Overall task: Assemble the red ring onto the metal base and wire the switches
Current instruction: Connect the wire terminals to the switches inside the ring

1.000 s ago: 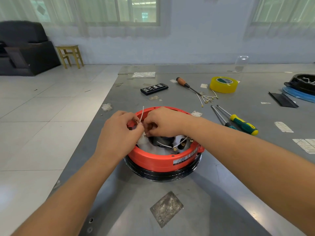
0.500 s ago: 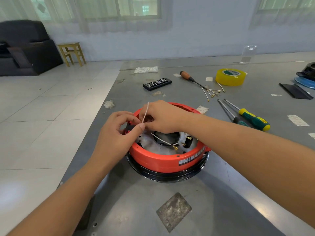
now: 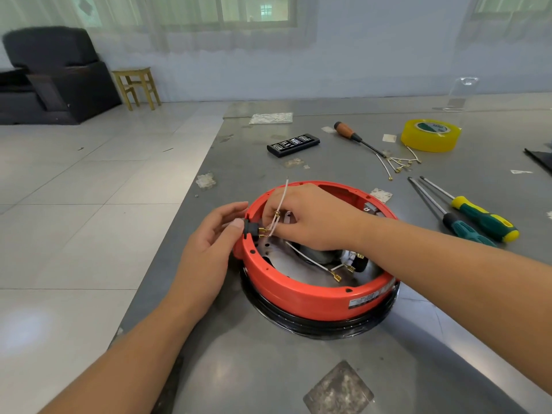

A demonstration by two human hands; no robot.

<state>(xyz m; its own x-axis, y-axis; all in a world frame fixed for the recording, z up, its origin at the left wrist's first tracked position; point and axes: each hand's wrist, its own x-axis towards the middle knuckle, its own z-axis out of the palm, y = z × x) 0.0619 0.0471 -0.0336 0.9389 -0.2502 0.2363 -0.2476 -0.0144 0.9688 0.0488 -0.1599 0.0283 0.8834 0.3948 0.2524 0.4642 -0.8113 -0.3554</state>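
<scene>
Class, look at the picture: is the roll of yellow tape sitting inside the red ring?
No, the yellow tape roll lies on the table far behind the red ring, near the wooden-handled screwdriver.

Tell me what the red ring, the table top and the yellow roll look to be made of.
Red ring: likely moulded plastic, smooth semi-gloss, with moulded holes and a soft sheen.
Table top: apparently sheet metal, dull grey, brushed, faintly reflective.
Yellow roll: probably plastic adhesive tape, glossy, translucent edge.

The left hand [image 3: 209,240] was drawn back outside the red ring [image 3: 298,294] at nine o'clock, its thumb pressed against the black switch [image 3: 249,228], while the white wire [image 3: 282,201] was lowered toward the terminals by the right hand [image 3: 307,216].
</scene>
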